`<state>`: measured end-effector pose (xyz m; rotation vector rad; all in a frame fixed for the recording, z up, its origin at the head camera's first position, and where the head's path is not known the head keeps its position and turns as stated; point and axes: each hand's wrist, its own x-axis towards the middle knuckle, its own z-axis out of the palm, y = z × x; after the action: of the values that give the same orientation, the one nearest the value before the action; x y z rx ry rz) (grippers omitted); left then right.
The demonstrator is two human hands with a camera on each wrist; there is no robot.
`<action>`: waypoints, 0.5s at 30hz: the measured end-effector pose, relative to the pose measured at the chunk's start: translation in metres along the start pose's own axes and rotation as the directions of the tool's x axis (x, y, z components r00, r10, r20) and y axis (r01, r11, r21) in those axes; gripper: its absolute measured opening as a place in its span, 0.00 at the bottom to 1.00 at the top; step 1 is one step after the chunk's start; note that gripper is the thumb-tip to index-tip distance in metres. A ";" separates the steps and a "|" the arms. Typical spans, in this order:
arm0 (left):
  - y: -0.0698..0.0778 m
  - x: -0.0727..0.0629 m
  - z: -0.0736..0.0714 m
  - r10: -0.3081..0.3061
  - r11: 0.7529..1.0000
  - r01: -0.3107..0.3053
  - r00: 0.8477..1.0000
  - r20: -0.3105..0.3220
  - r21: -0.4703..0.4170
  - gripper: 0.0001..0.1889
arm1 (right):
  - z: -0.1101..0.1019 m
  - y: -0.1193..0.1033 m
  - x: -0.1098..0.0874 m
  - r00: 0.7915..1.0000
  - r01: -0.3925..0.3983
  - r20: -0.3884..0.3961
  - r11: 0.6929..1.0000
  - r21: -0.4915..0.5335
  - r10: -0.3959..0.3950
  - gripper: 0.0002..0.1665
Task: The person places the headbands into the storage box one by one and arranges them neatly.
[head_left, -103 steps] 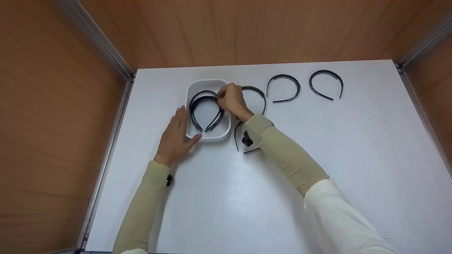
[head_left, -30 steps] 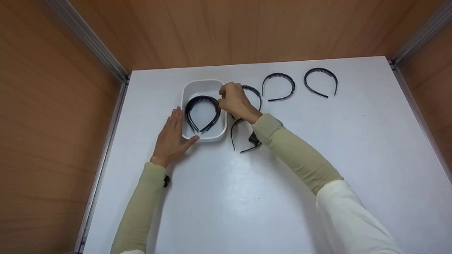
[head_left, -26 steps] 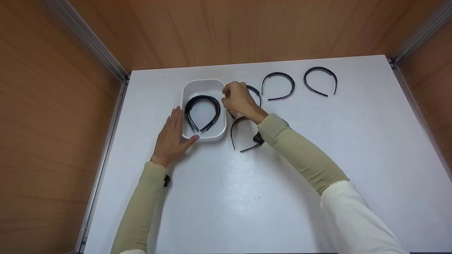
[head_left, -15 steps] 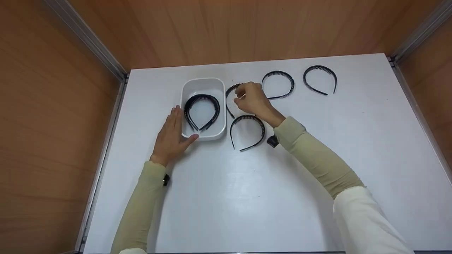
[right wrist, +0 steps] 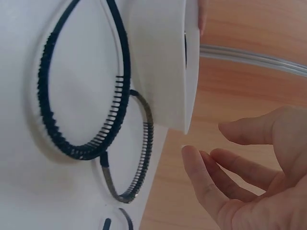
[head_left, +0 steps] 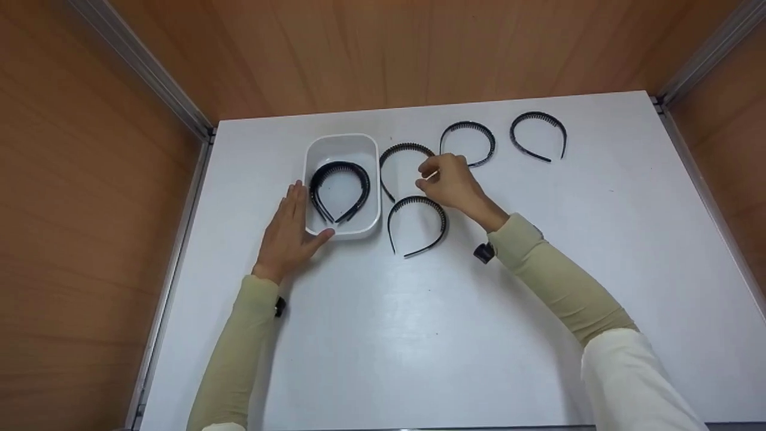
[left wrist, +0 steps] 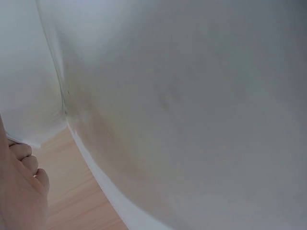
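Note:
A white plastic container [head_left: 359,234] stands at the left of the table with several black toothed headbands [head_left: 340,167] nested inside. Along its left side rests my left hand [head_left: 284,239], fingers straight, thumb at the near corner. My right hand [head_left: 452,182] hovers above the table, fingers loosely bent and nothing held. In the right wrist view a gap shows between the thumb and fingers of that hand [right wrist: 259,172]. Just left of it lies one headband [head_left: 405,145], its right side covered by the hand; a nearer headband [head_left: 419,199] lies below it.
Two more headbands, one at the back middle [head_left: 468,125] and one farther right [head_left: 538,114], lie on the white table [head_left: 371,347]. A wooden panel [head_left: 383,60] closes off the back, with others at the sides.
My right hand has let go of a headband in the container, which now nests with the others. It has drawn back rightward, uncovering headbands beside the container. My left hand stays put.

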<state>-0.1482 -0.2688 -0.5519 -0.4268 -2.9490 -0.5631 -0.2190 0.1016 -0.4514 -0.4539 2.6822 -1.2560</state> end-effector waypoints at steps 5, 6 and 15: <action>-0.001 -0.001 0.001 -0.011 1.000 0.011 1.000 0.007 0.002 0.59 | -0.003 0.009 -0.008 1.000 -0.016 -0.006 1.000 -0.001 0.016 0.17; 0.000 -0.001 0.001 -0.012 1.000 0.012 1.000 0.010 0.002 0.60 | -0.003 0.011 -0.009 1.000 -0.017 -0.006 1.000 0.001 0.017 0.17; 0.000 0.000 0.001 0.006 1.000 -0.006 1.000 -0.009 0.001 0.59 | -0.001 0.031 -0.019 0.999 -0.026 -0.018 0.999 0.022 0.026 0.17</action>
<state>-0.1481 -0.2683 -0.5524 -0.4310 -2.9386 -0.5612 -0.2074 0.1274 -0.4741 -0.4053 2.6774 -1.2865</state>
